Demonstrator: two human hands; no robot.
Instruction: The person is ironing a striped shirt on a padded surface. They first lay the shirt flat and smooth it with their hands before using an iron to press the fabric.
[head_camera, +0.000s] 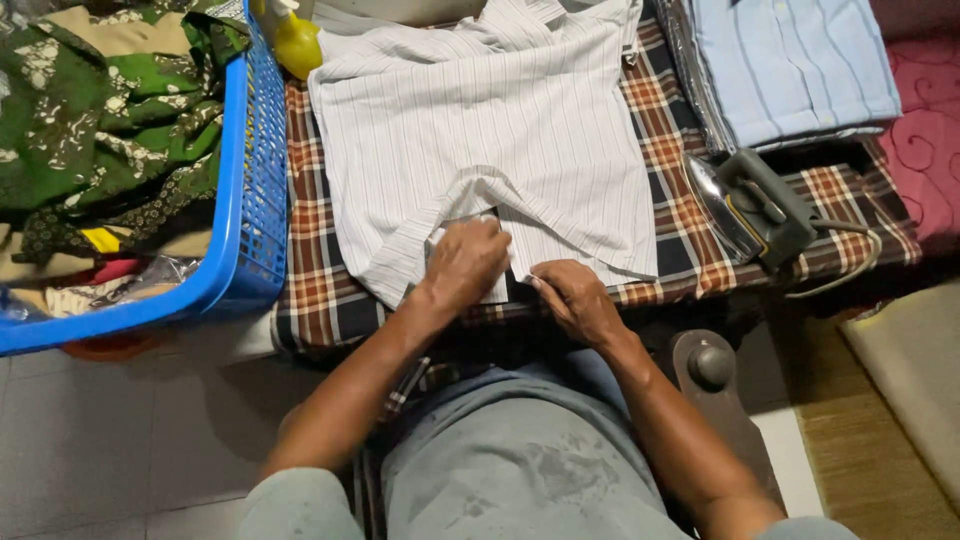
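A white shirt with thin stripes (500, 120) lies spread on a plaid cloth (320, 290) that covers a low ironing surface. My left hand (465, 262) presses down on the shirt's collar area at the near edge, fingers curled over the fabric. Right beside it, my right hand (575, 300) pinches the shirt's edge near the collar. Both hands touch the shirt at the front edge of the surface. The part of the collar beneath my left hand is hidden.
An electric iron (745, 210) rests on its side on the plaid cloth at the right, cord trailing. A folded light-blue shirt (790, 65) lies behind it. A blue basket (245, 200) with green patterned clothes stands at the left, a yellow spray bottle (292, 40) by it.
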